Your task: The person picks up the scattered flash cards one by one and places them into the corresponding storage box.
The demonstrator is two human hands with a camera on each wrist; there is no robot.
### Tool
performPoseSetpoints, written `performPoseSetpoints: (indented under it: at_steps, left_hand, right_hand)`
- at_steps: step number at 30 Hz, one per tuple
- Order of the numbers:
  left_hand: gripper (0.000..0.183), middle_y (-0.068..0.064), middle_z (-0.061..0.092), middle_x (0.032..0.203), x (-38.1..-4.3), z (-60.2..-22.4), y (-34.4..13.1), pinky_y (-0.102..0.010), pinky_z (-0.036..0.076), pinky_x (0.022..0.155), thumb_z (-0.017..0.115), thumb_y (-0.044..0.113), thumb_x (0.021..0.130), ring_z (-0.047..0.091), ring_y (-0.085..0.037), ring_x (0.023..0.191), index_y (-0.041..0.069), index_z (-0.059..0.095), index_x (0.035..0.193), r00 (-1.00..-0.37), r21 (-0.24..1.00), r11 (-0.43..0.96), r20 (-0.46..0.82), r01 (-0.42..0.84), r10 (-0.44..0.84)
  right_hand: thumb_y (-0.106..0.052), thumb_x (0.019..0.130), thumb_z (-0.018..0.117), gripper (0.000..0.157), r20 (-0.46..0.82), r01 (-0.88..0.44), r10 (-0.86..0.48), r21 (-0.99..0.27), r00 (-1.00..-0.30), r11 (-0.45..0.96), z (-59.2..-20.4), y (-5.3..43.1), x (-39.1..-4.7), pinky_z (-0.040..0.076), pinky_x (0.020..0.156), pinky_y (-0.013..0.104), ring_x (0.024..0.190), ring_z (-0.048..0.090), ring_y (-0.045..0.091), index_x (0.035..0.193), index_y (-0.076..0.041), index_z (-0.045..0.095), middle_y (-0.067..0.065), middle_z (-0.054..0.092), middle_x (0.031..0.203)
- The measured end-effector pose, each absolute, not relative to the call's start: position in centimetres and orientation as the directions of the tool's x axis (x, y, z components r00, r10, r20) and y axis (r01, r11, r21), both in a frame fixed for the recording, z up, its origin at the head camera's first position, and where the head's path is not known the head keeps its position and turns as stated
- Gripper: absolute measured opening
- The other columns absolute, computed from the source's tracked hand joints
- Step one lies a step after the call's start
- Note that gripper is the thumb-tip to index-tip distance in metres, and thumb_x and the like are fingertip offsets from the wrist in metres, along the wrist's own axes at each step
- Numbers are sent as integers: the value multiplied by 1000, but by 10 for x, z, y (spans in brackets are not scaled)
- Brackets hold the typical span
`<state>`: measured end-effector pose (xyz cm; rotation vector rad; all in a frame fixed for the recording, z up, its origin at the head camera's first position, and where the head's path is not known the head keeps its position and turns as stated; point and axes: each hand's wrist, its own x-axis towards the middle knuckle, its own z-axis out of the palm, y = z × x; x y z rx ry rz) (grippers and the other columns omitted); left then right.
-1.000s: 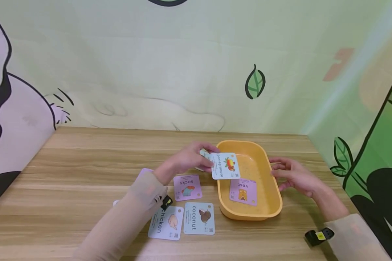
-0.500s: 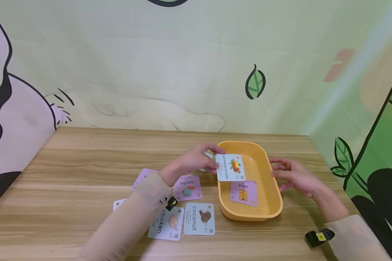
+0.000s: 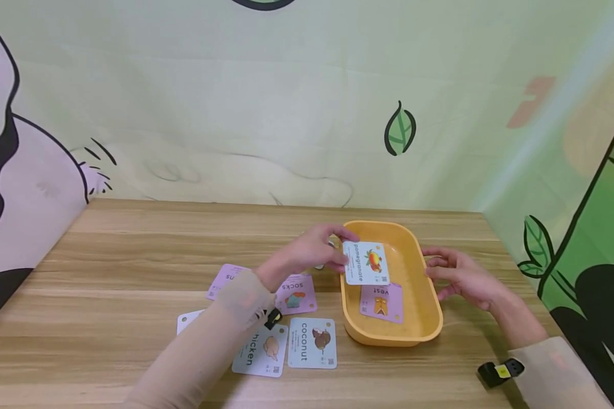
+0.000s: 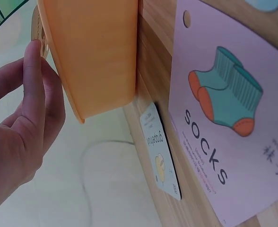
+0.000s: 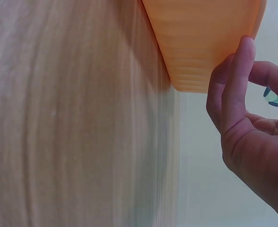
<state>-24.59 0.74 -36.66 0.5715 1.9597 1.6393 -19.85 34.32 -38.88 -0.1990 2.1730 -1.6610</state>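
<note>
Shifted rightward, the pomegranate flashcard [image 3: 366, 263] hangs over the yellow tray [image 3: 417, 312], pinched in the left grip [image 3: 314, 250], the right grip [image 3: 463, 275] relaxed against the tray; early release could drop it askew across the vest flashcard [image 3: 381, 304].

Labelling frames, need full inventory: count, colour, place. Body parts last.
Wooden table: 1, tan, below
Rounded plastic tray: 1, yellow, on table
Square pomegranate card: 1, pale blue, over tray
Square vest card, socks card, half-hidden purple card: 3, purple, first inside tray, others left of it
Square coconut card, chicken card, grapefruit card, half-hidden pale card: 4, pale, left of tray
Cartoon backdrop: 1, mostly green, behind
Boxy cameras: 2, black, at wrists
Sleeves: 2, beige, on forearms
Left hand, right hand: 2, bare, holding pomegranate card; at tray's rim
</note>
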Motion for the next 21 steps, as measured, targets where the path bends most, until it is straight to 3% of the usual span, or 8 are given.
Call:
performPoseSetpoints:
  at_steps: [16,21]
  left_hand:
    - [45,-14,58,114,-241,-361,26,-31,62,71,65,-19,88,68,-21,79,-6,63,131,-780,948,285,-70,142,622]
    - [43,-13,58,118,-237,-362,36,-29,61,68,67,-17,88,66,-18,74,-4,65,129,-772,893,375,-53,247,633]
  right_hand:
    - [-6,102,59,63,-231,134,-336,-948,-913,287,-388,343,-198,63,66,40,93,68,23,152,13,26,22,57,119]
    - [-7,102,59,63,-228,131,-343,-950,-911,285,-388,343,-199,63,66,40,93,68,22,152,13,25,22,57,119]
